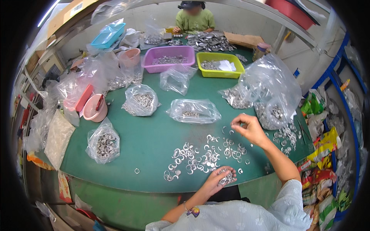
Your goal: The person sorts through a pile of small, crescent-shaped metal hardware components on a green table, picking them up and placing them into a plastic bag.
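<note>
My left hand (pixel 214 182) is cupped at the table's near edge, closed round a handful of small silvery metal pieces (pixel 226 177). Raised over the table to the right, my right hand (pixel 248 129) has its fingertips pinched together; whatever they hold, if anything, is too small to make out. Between and left of the hands, loose crescent-shaped and ring-shaped metal pieces (pixel 211 156) lie scattered on the green table (pixel 148 142). A lone ring (pixel 137 170) rests farther left. Another spread of metal pieces (pixel 286 137) lies right of my right hand.
Clear bags of metal parts stand around: one bag (pixel 140 101), another bag (pixel 103 142), a flat bag (pixel 194 111) and large bags (pixel 271 88) at right. Behind are a purple basin (pixel 169 65), a yellow-green basin (pixel 219 73) and a pink cup (pixel 95 109). A person (pixel 195 21) sits across.
</note>
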`<state>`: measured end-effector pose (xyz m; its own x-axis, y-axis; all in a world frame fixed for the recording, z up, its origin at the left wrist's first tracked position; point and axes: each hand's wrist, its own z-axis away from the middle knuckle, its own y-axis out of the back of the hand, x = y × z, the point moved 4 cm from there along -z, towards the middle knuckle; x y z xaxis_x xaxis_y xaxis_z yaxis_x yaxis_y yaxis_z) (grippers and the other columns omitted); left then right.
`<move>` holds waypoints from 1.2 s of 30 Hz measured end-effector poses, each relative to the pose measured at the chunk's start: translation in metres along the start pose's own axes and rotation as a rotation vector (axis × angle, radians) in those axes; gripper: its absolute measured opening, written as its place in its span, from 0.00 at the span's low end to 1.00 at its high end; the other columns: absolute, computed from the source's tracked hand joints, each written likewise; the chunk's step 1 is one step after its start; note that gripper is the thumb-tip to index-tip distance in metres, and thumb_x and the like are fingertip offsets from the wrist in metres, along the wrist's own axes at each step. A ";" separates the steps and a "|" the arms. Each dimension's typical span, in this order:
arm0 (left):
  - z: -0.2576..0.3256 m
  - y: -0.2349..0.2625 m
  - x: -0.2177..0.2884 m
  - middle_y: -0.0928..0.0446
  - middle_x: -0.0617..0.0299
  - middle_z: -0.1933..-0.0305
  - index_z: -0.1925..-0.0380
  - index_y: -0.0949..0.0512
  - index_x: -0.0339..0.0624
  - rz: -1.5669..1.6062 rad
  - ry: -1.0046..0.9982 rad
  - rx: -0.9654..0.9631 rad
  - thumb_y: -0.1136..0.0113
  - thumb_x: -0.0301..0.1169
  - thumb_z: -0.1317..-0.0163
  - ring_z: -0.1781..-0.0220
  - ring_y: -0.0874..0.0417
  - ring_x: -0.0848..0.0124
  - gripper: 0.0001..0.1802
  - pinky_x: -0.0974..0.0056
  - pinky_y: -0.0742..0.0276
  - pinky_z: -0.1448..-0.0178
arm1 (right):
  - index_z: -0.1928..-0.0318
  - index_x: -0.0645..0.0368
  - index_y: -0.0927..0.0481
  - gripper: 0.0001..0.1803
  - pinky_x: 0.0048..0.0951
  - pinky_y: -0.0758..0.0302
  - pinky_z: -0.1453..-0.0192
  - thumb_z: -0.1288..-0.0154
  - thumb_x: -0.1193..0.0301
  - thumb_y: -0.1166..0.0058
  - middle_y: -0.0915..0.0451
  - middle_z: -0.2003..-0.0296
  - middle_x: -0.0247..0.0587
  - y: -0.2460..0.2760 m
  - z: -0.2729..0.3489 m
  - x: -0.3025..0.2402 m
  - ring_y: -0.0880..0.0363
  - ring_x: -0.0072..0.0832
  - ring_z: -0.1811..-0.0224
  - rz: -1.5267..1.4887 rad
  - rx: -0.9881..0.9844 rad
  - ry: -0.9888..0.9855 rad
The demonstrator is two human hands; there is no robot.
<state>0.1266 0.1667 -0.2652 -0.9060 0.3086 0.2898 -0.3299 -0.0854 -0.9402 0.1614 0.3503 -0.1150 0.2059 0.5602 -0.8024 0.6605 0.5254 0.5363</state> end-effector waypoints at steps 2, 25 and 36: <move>-0.001 0.005 -0.002 0.27 0.52 0.54 0.57 0.29 0.35 0.008 0.002 -0.012 0.48 0.27 0.37 0.51 0.25 0.63 0.10 0.53 0.27 0.43 | 0.68 0.61 0.21 0.03 0.19 0.30 0.76 0.45 0.77 0.44 0.23 0.75 0.34 -0.011 -0.013 -0.003 0.25 0.18 0.74 0.136 -0.223 0.016; -0.004 0.006 -0.001 0.28 0.51 0.60 0.69 0.27 0.39 0.051 0.058 0.004 0.55 0.46 0.34 0.56 0.25 0.60 0.20 0.55 0.22 0.56 | 0.59 0.66 0.22 0.11 0.29 0.26 0.59 0.41 0.73 0.47 0.19 0.68 0.45 0.038 0.014 0.063 0.21 0.27 0.67 0.166 -0.083 -0.194; 0.000 0.003 0.004 0.37 0.59 0.69 0.77 0.33 0.45 0.098 0.045 0.082 0.56 0.47 0.34 0.67 0.34 0.69 0.19 0.68 0.29 0.72 | 0.58 0.61 0.24 0.15 0.40 0.35 0.47 0.49 0.72 0.41 0.27 0.60 0.43 -0.010 0.113 0.055 0.31 0.42 0.55 0.439 0.115 -0.112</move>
<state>0.1218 0.1677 -0.2669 -0.9227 0.3372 0.1869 -0.2625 -0.1943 -0.9452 0.2482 0.3031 -0.1939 0.5567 0.6376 -0.5325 0.5677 0.1760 0.8042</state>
